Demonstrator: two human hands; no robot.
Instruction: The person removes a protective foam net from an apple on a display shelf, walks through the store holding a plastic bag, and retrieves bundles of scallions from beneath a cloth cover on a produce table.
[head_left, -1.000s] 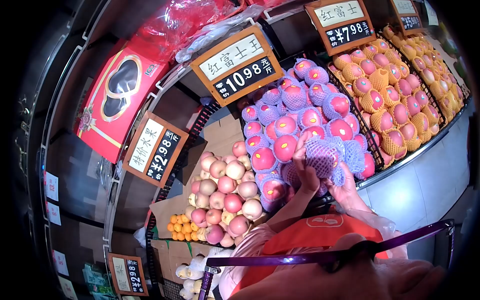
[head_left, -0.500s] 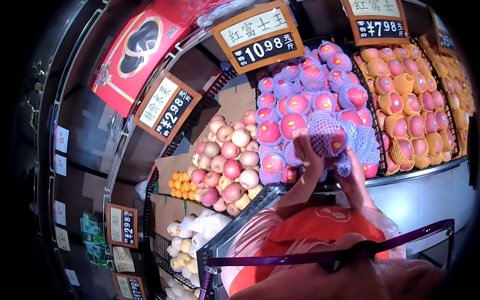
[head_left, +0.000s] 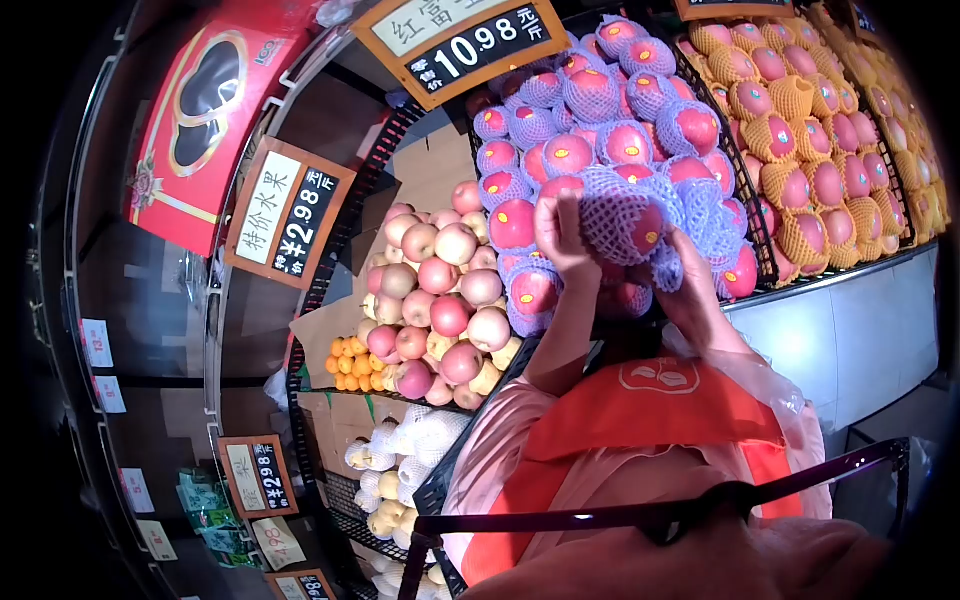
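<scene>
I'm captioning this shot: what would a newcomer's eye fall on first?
Probably the purple-netted apples, heaped at upper centre, with one netted apple between the left hand and right hand at the heap's near edge. Next, the bright red box at upper left and the 10.98 price sign at the top.

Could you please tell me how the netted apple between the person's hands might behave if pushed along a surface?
The apple between the left hand and right hand looks round, so it would probably roll. The purple net wrapping it may slow that somewhat. Its open mesh looks soft, so it would likely give when pressed.
</scene>
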